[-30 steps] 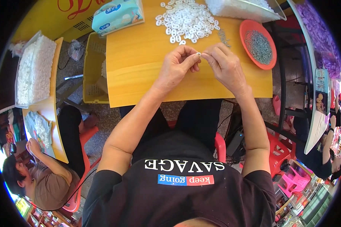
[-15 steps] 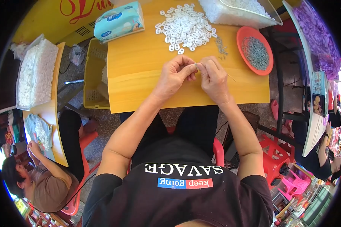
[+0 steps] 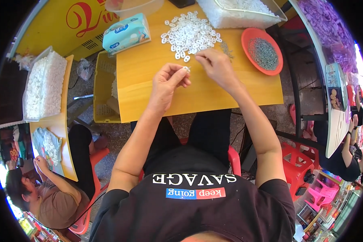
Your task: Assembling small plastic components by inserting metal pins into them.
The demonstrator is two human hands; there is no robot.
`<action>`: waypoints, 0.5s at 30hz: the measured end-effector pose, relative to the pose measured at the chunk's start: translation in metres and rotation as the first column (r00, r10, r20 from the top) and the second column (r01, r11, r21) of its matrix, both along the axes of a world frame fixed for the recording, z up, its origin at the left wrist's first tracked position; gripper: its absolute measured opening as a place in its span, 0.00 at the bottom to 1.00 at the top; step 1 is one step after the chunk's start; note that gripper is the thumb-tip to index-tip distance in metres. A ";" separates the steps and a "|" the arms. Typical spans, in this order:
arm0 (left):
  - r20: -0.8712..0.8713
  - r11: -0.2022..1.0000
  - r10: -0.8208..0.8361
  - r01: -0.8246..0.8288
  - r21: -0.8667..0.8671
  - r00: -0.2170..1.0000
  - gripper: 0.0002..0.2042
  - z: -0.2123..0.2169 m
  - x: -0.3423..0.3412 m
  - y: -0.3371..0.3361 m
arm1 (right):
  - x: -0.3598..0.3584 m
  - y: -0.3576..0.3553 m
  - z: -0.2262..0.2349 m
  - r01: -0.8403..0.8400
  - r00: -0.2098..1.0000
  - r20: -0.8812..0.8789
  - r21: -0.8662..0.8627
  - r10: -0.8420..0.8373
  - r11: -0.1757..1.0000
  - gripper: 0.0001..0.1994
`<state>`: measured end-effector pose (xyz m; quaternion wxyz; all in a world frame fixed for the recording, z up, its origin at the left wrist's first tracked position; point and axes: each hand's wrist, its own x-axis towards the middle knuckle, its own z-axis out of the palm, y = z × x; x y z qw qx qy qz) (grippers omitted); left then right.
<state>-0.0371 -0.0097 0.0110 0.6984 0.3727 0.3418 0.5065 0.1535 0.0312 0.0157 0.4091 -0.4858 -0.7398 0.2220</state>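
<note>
My left hand (image 3: 168,84) pinches a small white plastic piece (image 3: 186,69) between thumb and fingertips, above the yellow table (image 3: 149,97). Most of that piece is covered by the fingers. To its right, my right hand (image 3: 218,69) reaches over the near edge of a heap of flat white two-holed pieces (image 3: 189,34). Its thumb and forefinger are slightly apart, and I see nothing held between them. A few thin grey metal bits (image 3: 226,49) lie beyond my right hand, beside the heap.
A red bowl (image 3: 245,36) of small grey metal parts stands on the right. Behind the heap is a clear tub (image 3: 270,21) of white pieces; a blue tissue pack (image 3: 127,34) sits back left. A yellow crate (image 3: 105,115) adjoins the table. Another person (image 3: 58,197) works at the left.
My hands have come apart. The left has shifted left and slightly nearer with the white piece; the right has moved up and left to the heap. The thin stick by the right hand no longer shows.
</note>
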 end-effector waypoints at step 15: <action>0.096 0.991 0.120 -0.113 -0.072 0.988 0.05 -0.012 -0.019 -0.006 | -0.042 -0.006 0.002 0.151 0.828 0.546 0.002 -0.127 0.989 0.07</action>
